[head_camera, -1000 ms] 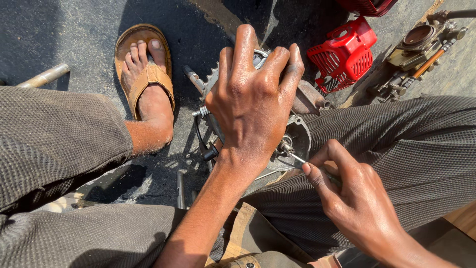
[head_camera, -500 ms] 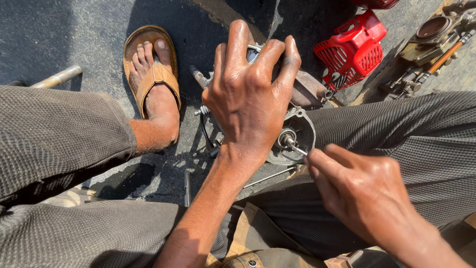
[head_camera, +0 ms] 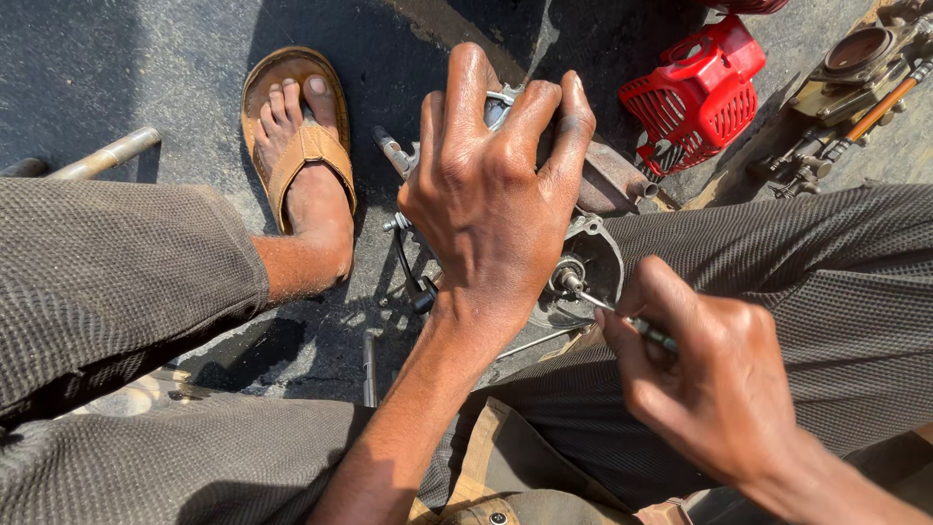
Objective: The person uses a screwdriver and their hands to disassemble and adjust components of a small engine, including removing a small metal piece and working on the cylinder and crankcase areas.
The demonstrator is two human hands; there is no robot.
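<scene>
Your left hand point(head_camera: 491, 204) lies spread over the small metal engine point(head_camera: 583, 267), and its fingers point(head_camera: 466, 92) are bent down and clamped on the top of it. The engine sits on the ground between your knees, close to your right leg point(head_camera: 777, 262).

Your right hand point(head_camera: 714, 389) has its fingers point(head_camera: 641, 292) pinched together on a thin metal tool point(head_camera: 632, 319). The tip of the tool touches the little round part on the side of the engine.

A second ago your right hand was a bit lower and more under your left hand. Now it has slid out to the right, and you can see more of the tool and the round part. Your left hand has stayed pressed on the engine. So I think you are working the tool on that little part while you hold the engine steady.

Your foot in a brown sandal point(head_camera: 296, 146) rests on the ground to the left. A red plastic cover point(head_camera: 700, 97) lies behind the engine. More metal parts point(head_camera: 855, 68) lie at the top right, and a metal pipe point(head_camera: 102, 156) lies at the far left.
</scene>
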